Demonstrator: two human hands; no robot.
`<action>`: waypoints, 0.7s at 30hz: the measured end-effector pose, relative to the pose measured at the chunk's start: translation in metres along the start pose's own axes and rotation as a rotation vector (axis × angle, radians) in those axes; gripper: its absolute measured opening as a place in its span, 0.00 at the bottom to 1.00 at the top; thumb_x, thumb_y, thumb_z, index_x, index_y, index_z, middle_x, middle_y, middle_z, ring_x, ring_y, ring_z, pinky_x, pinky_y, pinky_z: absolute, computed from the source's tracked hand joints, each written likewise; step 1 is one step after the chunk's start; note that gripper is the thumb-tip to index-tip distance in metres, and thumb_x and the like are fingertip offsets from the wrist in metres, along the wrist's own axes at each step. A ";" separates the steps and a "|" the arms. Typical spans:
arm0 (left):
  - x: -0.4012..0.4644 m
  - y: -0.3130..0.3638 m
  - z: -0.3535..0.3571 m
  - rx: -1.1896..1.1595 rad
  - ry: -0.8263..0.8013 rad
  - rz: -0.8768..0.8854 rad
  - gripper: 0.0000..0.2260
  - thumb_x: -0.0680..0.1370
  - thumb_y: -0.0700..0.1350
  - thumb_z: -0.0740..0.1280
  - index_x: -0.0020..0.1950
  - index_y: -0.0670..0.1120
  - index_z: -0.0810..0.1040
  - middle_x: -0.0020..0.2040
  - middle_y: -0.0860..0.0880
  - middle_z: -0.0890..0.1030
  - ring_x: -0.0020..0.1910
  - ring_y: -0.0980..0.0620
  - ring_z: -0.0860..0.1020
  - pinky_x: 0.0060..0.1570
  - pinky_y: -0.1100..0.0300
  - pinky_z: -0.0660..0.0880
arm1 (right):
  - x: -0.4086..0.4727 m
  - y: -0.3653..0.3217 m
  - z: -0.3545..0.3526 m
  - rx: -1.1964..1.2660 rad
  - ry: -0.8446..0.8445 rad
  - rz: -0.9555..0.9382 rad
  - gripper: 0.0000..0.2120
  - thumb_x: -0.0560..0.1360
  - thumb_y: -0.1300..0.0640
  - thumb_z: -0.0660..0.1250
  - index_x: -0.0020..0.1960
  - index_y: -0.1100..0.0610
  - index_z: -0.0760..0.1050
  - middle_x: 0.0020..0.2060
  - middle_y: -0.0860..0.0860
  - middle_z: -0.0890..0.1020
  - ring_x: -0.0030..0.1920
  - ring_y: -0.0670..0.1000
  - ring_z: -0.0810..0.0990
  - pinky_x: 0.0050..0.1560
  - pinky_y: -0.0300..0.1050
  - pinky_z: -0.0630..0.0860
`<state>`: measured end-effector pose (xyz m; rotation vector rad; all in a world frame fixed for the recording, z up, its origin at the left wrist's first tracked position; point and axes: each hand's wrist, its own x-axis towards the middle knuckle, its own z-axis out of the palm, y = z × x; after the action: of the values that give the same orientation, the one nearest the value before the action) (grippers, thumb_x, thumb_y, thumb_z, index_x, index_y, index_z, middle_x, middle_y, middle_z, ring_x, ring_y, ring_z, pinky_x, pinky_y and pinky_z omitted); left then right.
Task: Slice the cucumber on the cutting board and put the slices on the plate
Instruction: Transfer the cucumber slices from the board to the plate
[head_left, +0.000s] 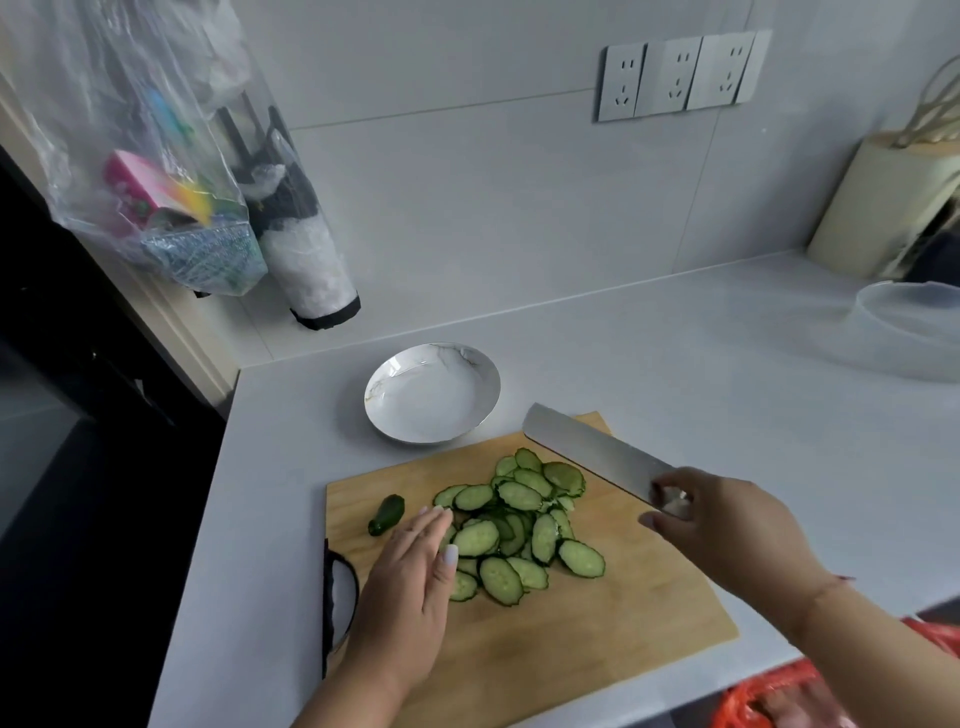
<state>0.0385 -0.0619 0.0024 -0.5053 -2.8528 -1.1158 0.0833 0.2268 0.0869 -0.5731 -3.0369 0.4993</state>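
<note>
Plate (470, 364) empty on worktop (675, 353), far of cutting board (571, 649). Cucumber slices (519, 525) piled mid-board, end stub (387, 513) to left. Left hand (410, 587) flat, fingers extended, touching pile's left edge. Right hand (727, 525) closed on knife (597, 452), blade apparently raised over board. No legible text.

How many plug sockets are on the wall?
3 full wall sockets, side by side in a row on the tiled wall, upper right, above the counter. A narrow fourth panel sits at the row's right end; I cannot tell if it is a socket.
</note>
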 end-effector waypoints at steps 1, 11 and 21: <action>0.000 0.001 0.001 0.006 0.020 0.001 0.34 0.76 0.70 0.41 0.72 0.53 0.67 0.70 0.65 0.62 0.71 0.71 0.55 0.66 0.76 0.51 | 0.008 -0.001 0.009 0.007 0.004 0.000 0.09 0.71 0.42 0.69 0.47 0.45 0.77 0.36 0.46 0.82 0.39 0.50 0.78 0.34 0.40 0.69; 0.000 0.000 0.006 0.040 0.036 -0.012 0.34 0.76 0.69 0.41 0.72 0.53 0.68 0.70 0.62 0.65 0.71 0.66 0.58 0.66 0.72 0.54 | 0.057 0.005 0.067 -0.009 -0.030 -0.019 0.07 0.76 0.49 0.63 0.45 0.52 0.73 0.37 0.49 0.77 0.41 0.52 0.77 0.39 0.45 0.74; 0.013 0.000 0.005 -0.022 0.031 -0.057 0.36 0.75 0.70 0.42 0.70 0.51 0.70 0.68 0.61 0.68 0.69 0.66 0.62 0.62 0.79 0.53 | 0.063 0.001 0.068 0.078 -0.194 -0.067 0.12 0.77 0.47 0.64 0.54 0.53 0.78 0.48 0.50 0.72 0.48 0.51 0.73 0.44 0.43 0.69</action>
<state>0.0269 -0.0553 0.0007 -0.4071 -2.8482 -1.1539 0.0197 0.2290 0.0191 -0.4422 -3.1867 0.7068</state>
